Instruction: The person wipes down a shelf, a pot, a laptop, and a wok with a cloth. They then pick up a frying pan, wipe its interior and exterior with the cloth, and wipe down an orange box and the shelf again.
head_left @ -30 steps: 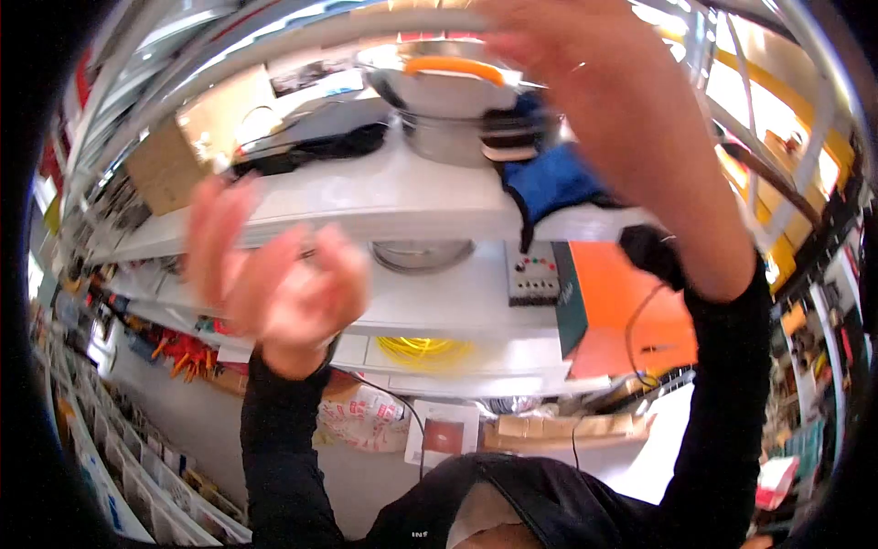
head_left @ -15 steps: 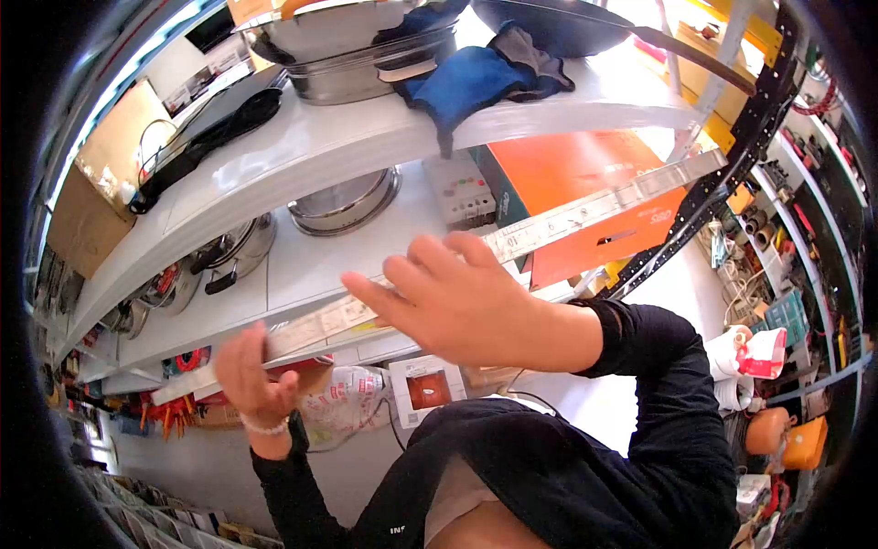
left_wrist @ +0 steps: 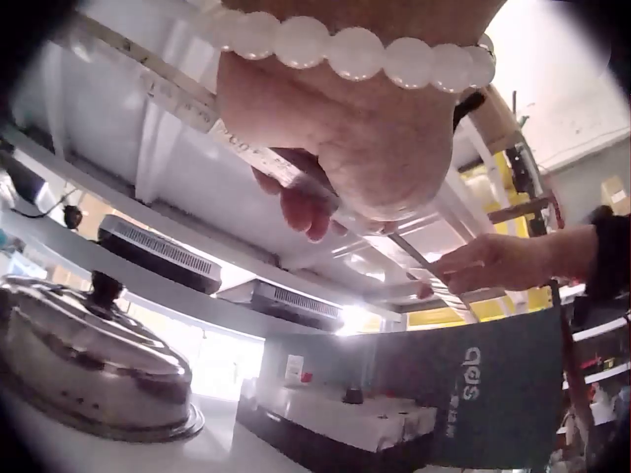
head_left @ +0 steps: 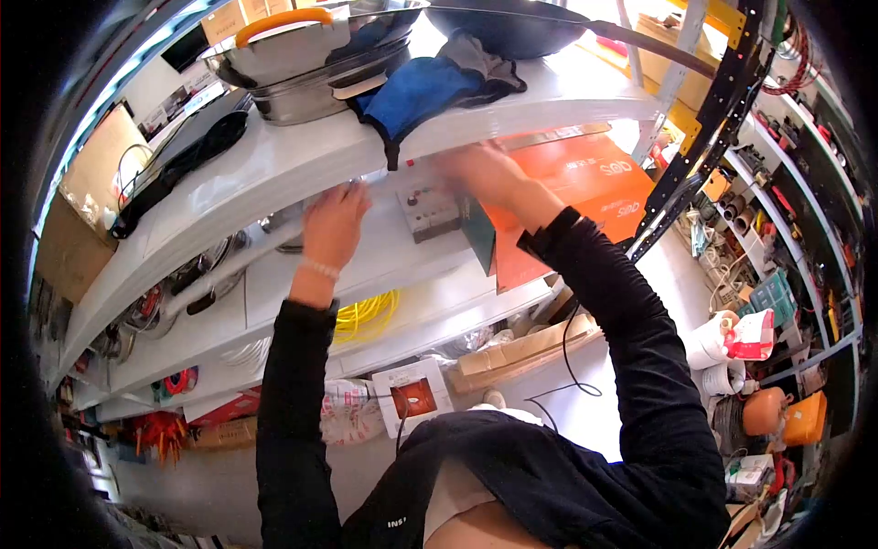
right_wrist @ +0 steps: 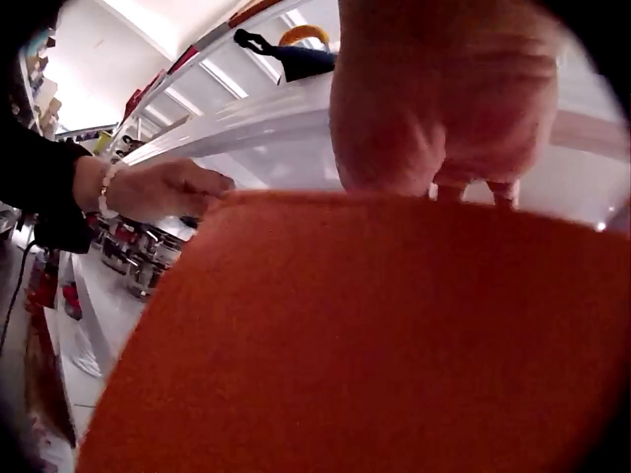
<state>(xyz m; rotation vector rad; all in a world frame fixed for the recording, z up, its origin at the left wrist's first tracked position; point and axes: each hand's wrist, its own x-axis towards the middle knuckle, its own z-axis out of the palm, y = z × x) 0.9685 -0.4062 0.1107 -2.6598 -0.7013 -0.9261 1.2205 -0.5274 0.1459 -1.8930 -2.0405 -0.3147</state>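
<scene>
A long pale ruler (left_wrist: 237, 141) with printed numbers runs slantwise under the upper shelf. Gripping it, my left hand (head_left: 333, 233) has its fingers curled round the strip, a white bead bracelet at the wrist. My right hand (head_left: 489, 174) is farther along, over the orange box (head_left: 572, 210); in the left wrist view, the fingers of that right hand (left_wrist: 498, 264) pinch the ruler near its far part. The box top hides the right fingertips in the right wrist view. Beneath the hands stands a grey control box (head_left: 430, 215) with small coloured buttons.
Overhead, the white shelf (head_left: 274, 156) bears a steel pot (head_left: 311, 87), a blue-and-black cloth (head_left: 416, 96) and a dark wok (head_left: 512, 32). A domed steel lid (left_wrist: 99, 355) sits at left on the shelf below. Yellow cable (head_left: 366, 316) lies lower down. A black perforated post (head_left: 704, 137) stands at right.
A second ago both hands were raised without the ruler in view. Half a second ago the ruler lay across in front of the shelves; it and both hands have since moved forward under the upper shelf.
</scene>
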